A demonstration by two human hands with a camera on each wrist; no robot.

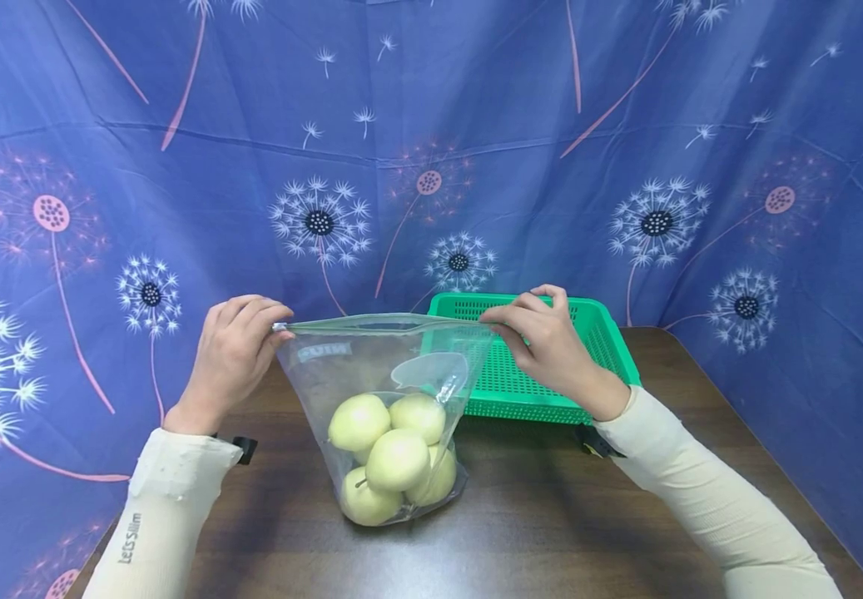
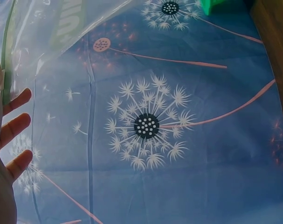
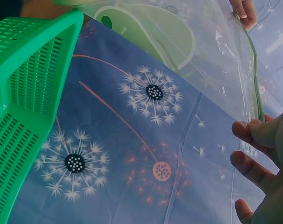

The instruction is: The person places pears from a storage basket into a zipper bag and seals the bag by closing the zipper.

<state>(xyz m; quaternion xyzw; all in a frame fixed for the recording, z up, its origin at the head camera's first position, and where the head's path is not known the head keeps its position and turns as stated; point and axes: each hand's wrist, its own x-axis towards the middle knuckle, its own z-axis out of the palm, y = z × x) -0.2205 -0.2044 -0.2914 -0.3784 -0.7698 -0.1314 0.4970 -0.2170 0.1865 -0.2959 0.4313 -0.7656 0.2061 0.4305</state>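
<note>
A clear zip bag [image 1: 304,358] with several pale yellow-green pears [image 1: 397,460] in its lower part hangs between both hands, its top edge pulled straight across. My left hand [image 1: 232,358] pinches the left top corner, where a small whitish slider [image 1: 280,327] sits on the zip strip. At the opposite corner, my right hand [image 1: 543,341] pinches the strip between thumb and index finger, the other fingers spread apart. From the right wrist view, the greenish zip strip [image 3: 256,70] runs from one hand to the other. The left fingertips partly cover the slider.
A green perforated basket [image 1: 596,333] stands on the brown wooden table [image 1: 551,516], behind the bag and under the right hand. Blue cloth [image 1: 521,166] with a dandelion print hangs around the table's back and sides.
</note>
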